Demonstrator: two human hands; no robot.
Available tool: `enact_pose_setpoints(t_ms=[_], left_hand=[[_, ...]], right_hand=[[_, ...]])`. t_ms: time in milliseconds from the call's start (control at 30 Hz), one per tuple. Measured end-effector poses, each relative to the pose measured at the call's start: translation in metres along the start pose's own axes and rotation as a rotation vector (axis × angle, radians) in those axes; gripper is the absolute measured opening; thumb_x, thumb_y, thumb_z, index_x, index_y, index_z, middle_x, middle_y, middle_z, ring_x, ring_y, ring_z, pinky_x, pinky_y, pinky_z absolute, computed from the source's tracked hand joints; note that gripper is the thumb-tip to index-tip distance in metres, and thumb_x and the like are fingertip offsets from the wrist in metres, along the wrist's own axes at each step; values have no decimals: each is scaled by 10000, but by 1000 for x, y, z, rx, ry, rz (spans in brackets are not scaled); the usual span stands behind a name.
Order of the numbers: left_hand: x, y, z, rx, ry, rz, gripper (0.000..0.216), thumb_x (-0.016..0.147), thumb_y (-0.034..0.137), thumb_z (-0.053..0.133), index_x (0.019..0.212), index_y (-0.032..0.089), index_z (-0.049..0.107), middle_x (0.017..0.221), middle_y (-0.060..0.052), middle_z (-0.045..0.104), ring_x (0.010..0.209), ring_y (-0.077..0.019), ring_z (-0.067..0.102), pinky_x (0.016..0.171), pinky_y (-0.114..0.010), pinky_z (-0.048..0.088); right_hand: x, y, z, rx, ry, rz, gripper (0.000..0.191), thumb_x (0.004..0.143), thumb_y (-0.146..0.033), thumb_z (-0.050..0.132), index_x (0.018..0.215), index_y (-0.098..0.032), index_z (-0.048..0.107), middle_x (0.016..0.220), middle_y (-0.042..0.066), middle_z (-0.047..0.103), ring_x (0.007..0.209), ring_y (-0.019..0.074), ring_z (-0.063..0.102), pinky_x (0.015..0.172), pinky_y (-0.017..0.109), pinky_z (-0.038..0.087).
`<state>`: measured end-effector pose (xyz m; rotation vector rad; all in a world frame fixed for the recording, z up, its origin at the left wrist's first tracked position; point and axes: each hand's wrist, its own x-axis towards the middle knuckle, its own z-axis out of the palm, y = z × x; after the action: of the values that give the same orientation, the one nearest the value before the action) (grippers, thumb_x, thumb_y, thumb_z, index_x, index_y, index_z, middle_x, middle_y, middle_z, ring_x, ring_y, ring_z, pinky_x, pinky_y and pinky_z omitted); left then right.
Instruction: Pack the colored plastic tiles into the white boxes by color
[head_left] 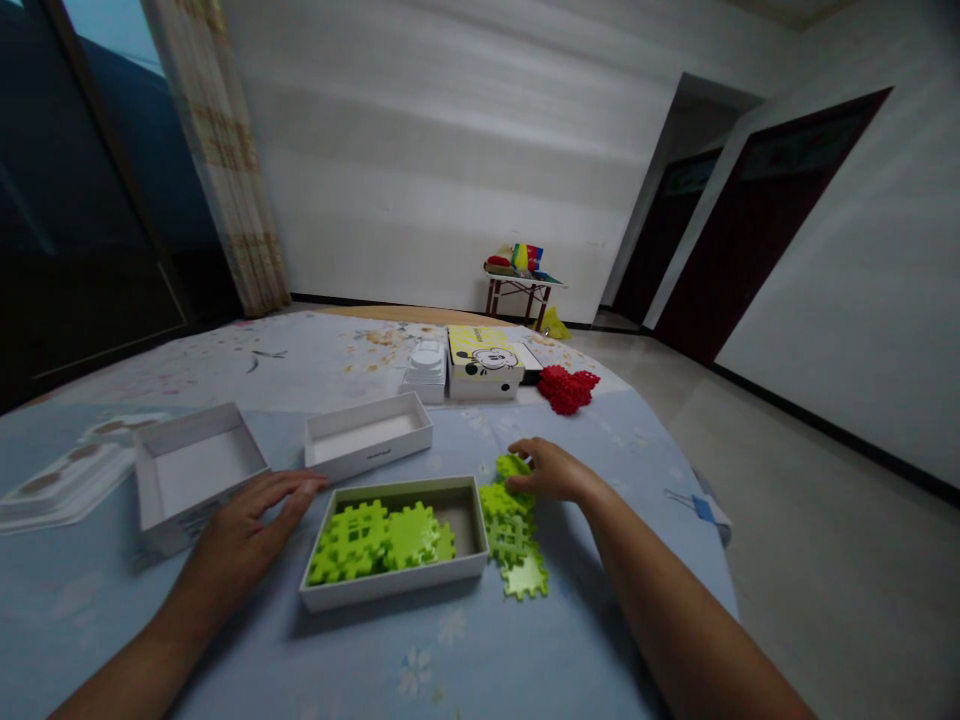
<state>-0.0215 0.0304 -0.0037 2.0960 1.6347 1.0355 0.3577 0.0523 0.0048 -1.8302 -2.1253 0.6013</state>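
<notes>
A shallow white box [390, 585] with a grey inside lies on the blue bed sheet [465, 660] in front of me. Several lime-green waffle-shaped plastic pieces [375, 538] lie in its left half. More green pieces [514, 540] are heaped just right of the box. My right hand [547, 468] rests on the top of that heap, fingers curled over one green piece. My left hand [251, 515] lies flat on the sheet left of the box, fingers stretched out, holding nothing.
Two empty white box trays [195, 470] [369, 432] stand behind my left hand. Farther back are a yellow cartoon-print box [484, 362], a white stack [426, 372] and a heap of red pieces [566, 388]. The bed edge runs along the right; a small table [517, 285] stands by the wall.
</notes>
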Motion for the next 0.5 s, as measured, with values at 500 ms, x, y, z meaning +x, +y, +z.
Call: enact_pose_setpoints(t_ms=[500], left_hand=[[-3, 6, 6, 46, -1, 213, 332, 802, 520, 491, 897, 266, 682, 999, -15, 693, 964, -198, 624, 893, -341, 469]], right_hand=[[-7, 1, -7, 142, 156, -176, 591, 688, -241, 652, 1253, -183, 490, 1152, 97, 551, 987, 201, 556, 881, 365, 448]])
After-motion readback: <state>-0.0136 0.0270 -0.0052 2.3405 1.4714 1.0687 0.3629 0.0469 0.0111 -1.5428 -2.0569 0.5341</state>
